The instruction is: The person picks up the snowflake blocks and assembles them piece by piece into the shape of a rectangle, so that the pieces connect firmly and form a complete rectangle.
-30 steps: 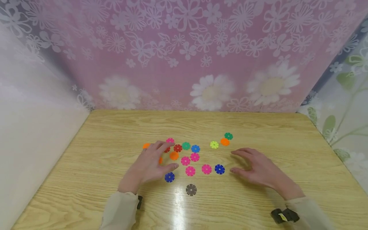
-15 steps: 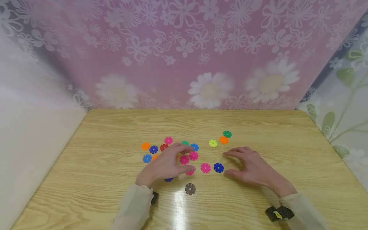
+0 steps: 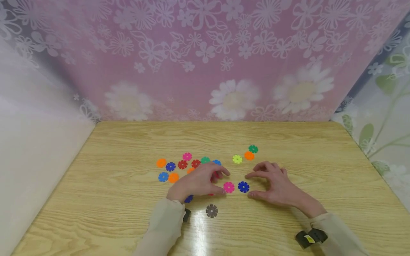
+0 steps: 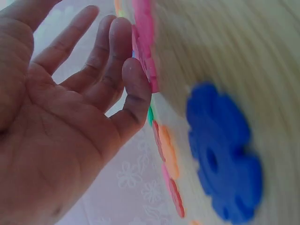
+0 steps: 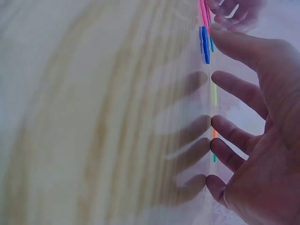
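Flat, notched flower-shaped plastic discs lie on the wooden table (image 3: pixel 105 199). My left hand (image 3: pixel 198 179) hovers over several of them with thumb and fingers spread, its thumb tip beside a pink disc (image 3: pixel 229 187); nothing is held. To the right, my right hand (image 3: pixel 273 183) has its fingers loosely bent and parted, its fingertips close to a dark blue disc (image 3: pixel 243 186). In the right wrist view its fingertips are at the table surface. Another blue disc (image 4: pixel 225 154) shows large in the left wrist view, below the left palm. Some discs under the left hand are hidden.
A grey disc (image 3: pixel 211 211) lies nearest the front. Left of the hands are orange (image 3: pixel 161 163), light blue (image 3: pixel 163 176) and red (image 3: pixel 182 164) discs. Farther back sit yellow-green (image 3: pixel 237 159), orange (image 3: pixel 249 155) and green (image 3: pixel 253 149) ones. A flowered curtain (image 3: pixel 179 92) hangs behind the table.
My left hand has moved right across the discs, from the orange and red ones to beside the pink one. My right hand has shifted slightly left, nearer the dark blue disc.
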